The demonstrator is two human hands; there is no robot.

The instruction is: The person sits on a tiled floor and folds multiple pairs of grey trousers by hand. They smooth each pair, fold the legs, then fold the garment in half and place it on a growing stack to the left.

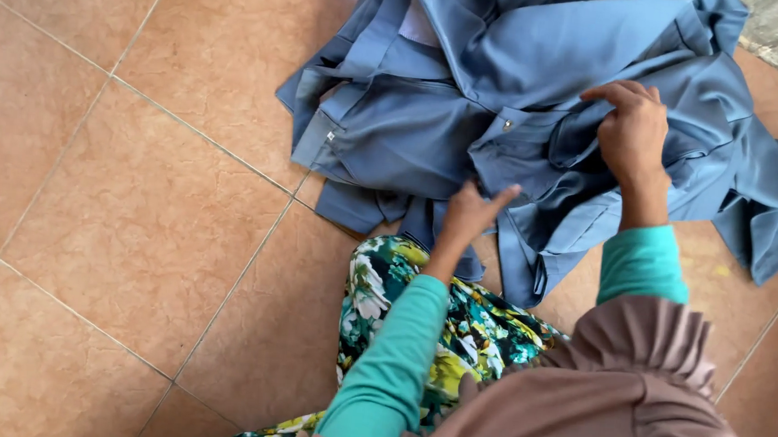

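The blue garment lies crumpled on the floor; the right hand grips its far folds, and the left hand pinches its near edge.

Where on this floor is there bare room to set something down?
Bare tile floor spreads left of the blue garment and the floral skirt; a smaller patch lies lower right. The middle is crowded: the left hand and right hand grip the heaped cloth.

Garment on floor
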